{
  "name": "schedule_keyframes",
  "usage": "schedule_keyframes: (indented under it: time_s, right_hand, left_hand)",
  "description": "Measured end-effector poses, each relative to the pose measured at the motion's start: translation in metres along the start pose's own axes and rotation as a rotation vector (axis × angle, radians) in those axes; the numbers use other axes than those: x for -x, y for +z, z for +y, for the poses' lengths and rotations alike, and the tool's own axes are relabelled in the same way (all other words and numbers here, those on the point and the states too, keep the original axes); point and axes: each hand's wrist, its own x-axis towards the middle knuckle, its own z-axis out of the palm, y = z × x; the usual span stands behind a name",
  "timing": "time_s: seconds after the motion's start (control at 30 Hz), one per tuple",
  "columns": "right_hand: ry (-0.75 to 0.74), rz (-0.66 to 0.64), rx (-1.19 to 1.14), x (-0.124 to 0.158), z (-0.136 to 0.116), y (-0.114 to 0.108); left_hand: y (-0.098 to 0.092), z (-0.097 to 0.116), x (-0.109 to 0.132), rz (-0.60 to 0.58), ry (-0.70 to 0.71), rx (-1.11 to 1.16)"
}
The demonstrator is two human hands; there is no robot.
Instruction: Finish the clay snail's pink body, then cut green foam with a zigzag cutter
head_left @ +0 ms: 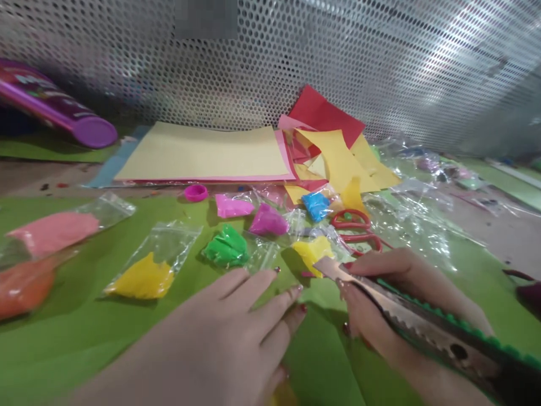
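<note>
My left hand (pixel 236 327) lies flat with its fingers stretched out over the green sheet (pixel 329 361). Under its lower edge a bit of yellow shows, mostly hidden. My right hand (pixel 393 304) is closed around a utility knife (pixel 406 316) with a green ridged edge, its metal blade pointing up and left. Just beyond the blade tip lies a small bag of yellow clay (pixel 311 252). A green clay bag (pixel 228 248) sits past my left fingertips, with a magenta clay bag (pixel 269 220) behind it. Red-handled scissors (pixel 359 248) rest beyond my right hand.
Bags of yellow (pixel 141 279), pink (pixel 59 231) and orange clay (pixel 25 287) lie at left. Behind are a paper stack (pixel 203 155), yellow paper scraps (pixel 338 158) and a purple canister (pixel 63 110). Clear plastic wrappers (pixel 422 225) spread at right, before a perforated metal panel (pixel 270 62).
</note>
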Motion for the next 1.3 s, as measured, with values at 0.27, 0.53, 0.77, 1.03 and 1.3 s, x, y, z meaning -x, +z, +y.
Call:
schedule_keyframes:
  time_s: [0.27, 0.53, 0.77, 1.03, 1.3]
  right_hand:
    - [-0.015, -0.023, -0.002, 0.0, 0.009, 0.002]
    - [-0.109, -0.06, -0.098, -0.002, 0.017, 0.002]
    - [-0.106, -0.042, -0.117, 0.013, 0.003, 0.008]
    - [0.079, -0.039, -0.18, 0.026, -0.042, 0.032]
    - [0.168, -0.279, -0.335, 0.022, -0.036, 0.045]
  left_hand:
    - [-0.003, 0.003, 0.005, -0.013, 0.005, -0.065]
    - [-0.022, 0.013, 0.02, -0.036, -0.007, -0.062]
    - [-0.05, 0.017, 0.038, -0.226, 0.072, -0.193]
    - [-0.064, 0.009, 0.061, -0.2, 0.069, -0.213]
    - [-0.059, -0.002, 0.096, -0.097, -0.14, -0.158]
